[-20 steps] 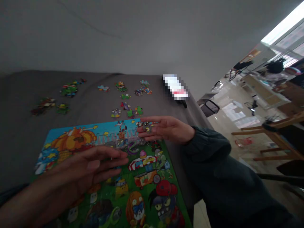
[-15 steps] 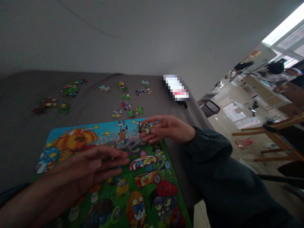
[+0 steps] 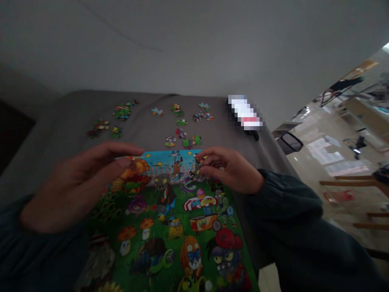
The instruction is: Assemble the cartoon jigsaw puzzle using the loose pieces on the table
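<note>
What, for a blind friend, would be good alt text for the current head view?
An open left hand is over the upper left of a cartoon jigsaw puzzle; the curled right hand is at its upper right. Beyond lie loose pieces on grey cloth, with a bright, pixelated screen at right.

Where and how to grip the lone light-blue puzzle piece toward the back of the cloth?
Probably pinch its near and far edges between thumb and fingertip, coming from above on the near side. The light-blue puzzle piece looks thin and lies flat on the cloth, apart from its neighbours; the wall behind makes the far side a poorer approach.
</note>
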